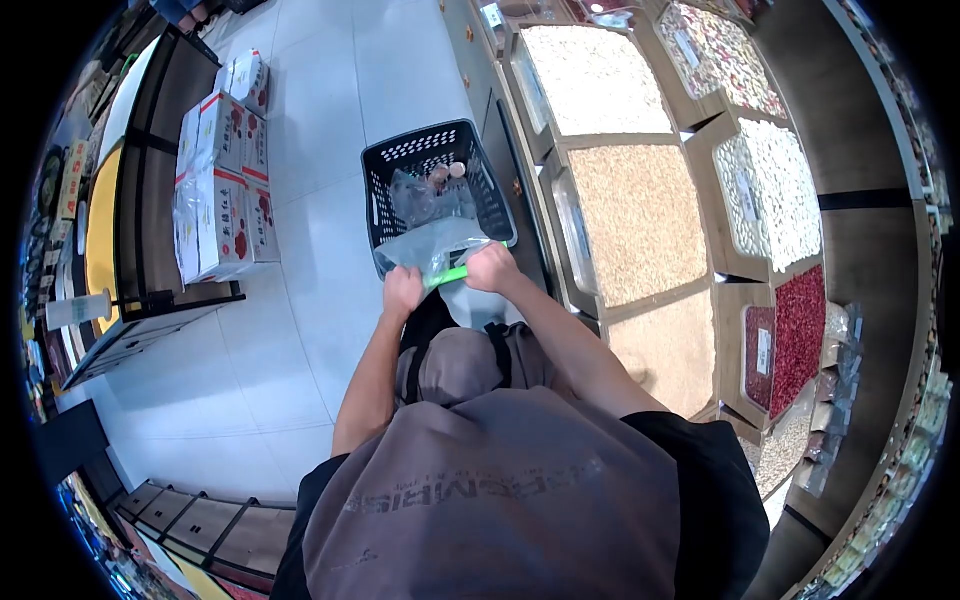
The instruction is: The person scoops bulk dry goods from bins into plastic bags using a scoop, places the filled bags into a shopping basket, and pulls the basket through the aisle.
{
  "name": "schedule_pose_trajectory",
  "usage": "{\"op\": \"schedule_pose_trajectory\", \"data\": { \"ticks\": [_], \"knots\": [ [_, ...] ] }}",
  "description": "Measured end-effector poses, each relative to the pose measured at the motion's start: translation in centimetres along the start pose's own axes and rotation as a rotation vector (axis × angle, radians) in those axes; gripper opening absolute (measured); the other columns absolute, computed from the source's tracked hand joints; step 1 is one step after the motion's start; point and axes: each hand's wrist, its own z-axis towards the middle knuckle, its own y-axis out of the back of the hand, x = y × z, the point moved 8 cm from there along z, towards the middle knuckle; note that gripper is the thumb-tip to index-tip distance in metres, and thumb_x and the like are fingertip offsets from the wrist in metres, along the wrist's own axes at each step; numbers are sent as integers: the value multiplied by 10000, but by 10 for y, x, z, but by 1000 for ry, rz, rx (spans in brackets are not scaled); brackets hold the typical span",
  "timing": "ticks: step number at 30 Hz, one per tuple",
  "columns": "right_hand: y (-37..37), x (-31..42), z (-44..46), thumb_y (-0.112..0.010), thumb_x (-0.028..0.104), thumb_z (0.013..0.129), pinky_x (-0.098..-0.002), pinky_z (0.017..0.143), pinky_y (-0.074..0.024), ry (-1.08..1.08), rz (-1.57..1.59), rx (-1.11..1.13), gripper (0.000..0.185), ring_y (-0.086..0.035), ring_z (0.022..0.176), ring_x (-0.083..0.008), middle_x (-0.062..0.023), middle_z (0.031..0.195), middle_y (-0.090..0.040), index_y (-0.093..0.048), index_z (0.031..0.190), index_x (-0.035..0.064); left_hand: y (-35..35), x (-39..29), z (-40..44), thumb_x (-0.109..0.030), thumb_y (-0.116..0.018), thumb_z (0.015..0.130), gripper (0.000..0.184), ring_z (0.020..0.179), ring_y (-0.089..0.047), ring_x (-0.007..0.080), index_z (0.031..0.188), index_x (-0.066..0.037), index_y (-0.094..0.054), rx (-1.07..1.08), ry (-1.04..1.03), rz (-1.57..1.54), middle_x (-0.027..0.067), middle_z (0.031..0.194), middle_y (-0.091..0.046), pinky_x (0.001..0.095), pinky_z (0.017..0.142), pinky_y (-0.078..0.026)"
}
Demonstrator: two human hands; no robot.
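Note:
Both my hands are in front of my body at the near end of a black shopping basket (pixel 420 136). My left hand (pixel 404 291) has its fingers closed on the left side of a clear plastic bag (pixel 432 246). On the bag's right side, my right hand (pixel 492 268) is closed too. The bag spreads over the basket's near rim. A bright green strip (pixel 450 275) runs between my hands; whether it belongs to the bag or the basket I cannot tell. Inside the basket lies another clear plastic bag (pixel 415 198) beside small brownish items (pixel 440 178).
On the right stand bins of grain (pixel 640 220), white beans (pixel 765 190) and red beans (pixel 800 340). White printed cartons (pixel 222 225) are stacked at left beside a black-framed shelf (pixel 145 150). Pale floor tiles (pixel 310 60) run between them. Part of another person (pixel 180 10) shows at top left.

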Motion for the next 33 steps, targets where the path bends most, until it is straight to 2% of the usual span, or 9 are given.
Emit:
{"op": "schedule_pose_trajectory", "data": {
  "ticks": [2, 6, 9, 14, 16, 22, 30, 32, 33],
  "knots": [
    [28, -1, 22, -640, 317, 691, -434, 716, -534, 26, 36, -197, 252, -679, 705, -326, -140, 680, -672, -714, 662, 79, 12, 5, 27, -314, -445, 889, 482, 949, -609, 511, 822, 109, -667, 11, 64, -37, 356, 945, -631, 537, 904, -469],
    [55, -21, 79, -642, 304, 666, -437, 673, -502, -6, 83, -406, 229, -658, 644, -320, -136, 620, -648, -704, 625, 88, 28, -8, 104, -315, -441, 898, 490, 981, -606, 505, 861, 115, -674, 69, -191, 117, 366, 981, -622, 534, 919, -463],
    [77, -37, 124, -636, 299, 685, -412, 785, -459, -220, -37, -255, 232, -665, 768, -300, -133, 743, -691, -722, 684, 84, 52, -13, 163, -310, -435, 895, 487, 987, -601, 507, 874, 112, -675, 104, -93, 3, 371, 981, -616, 531, 926, -457],
    [97, -53, 162, -634, 285, 718, -448, 869, -418, -512, -57, -177, 296, -562, 1040, -310, -154, 957, -675, -746, 834, 36, 58, -26, 228, -311, -442, 877, 487, 996, -595, 511, 883, 119, -671, 212, -272, 77, 381, 975, -610, 525, 933, -447],
    [108, -59, 179, -638, 269, 731, -460, 857, -438, -570, -16, -132, 305, -573, 1040, -320, -153, 1013, -662, -736, 879, 22, 95, -41, 236, -322, -439, 872, 497, 996, -592, 513, 890, 118, -670, 155, -75, -21, 371, 984, -616, 524, 941, -444],
    [136, -93, 226, -666, 250, 729, -472, 802, -478, -556, 17, -187, 348, -592, 1045, -325, -171, 1072, -640, -697, 979, 10, 71, -44, 300, -363, -351, 941, 572, 1040, -573, 514, 970, 125, -648, 299, -373, 163, 383, 1081, -590, 533, 956, -418],
    [164, -135, 256, -730, 219, 715, -474, 869, -461, -633, 69, -210, 442, -569, 1098, -331, -174, 1208, -579, -635, 1099, 21, 81, -62, 339, -349, -380, 941, 554, 1062, -561, 527, 950, 134, -650, 194, -68, -35, 387, 1063, -597, 516, 975, -412],
    [172, -140, 252, -736, 218, 721, -482, 889, -457, -643, 125, -264, 495, -560, 1123, -340, -186, 1267, -546, -604, 1155, 20, 78, -81, 344, -324, -399, 929, 527, 1055, -576, 519, 948, 134, -659, 156, -175, 117, 381, 1044, -609, 506, 965, -427],
    [174, -139, 245, -736, 210, 727, -487, 892, -460, -653, 152, -323, 537, -558, 1136, -353, -199, 1318, -503, -563, 1203, 32, 90, -92, 335, -315, -406, 920, 519, 1054, -581, 515, 952, 135, -662, 106, -35, 56, 380, 1035, -613, 508, 962, -430]
  ]
}}
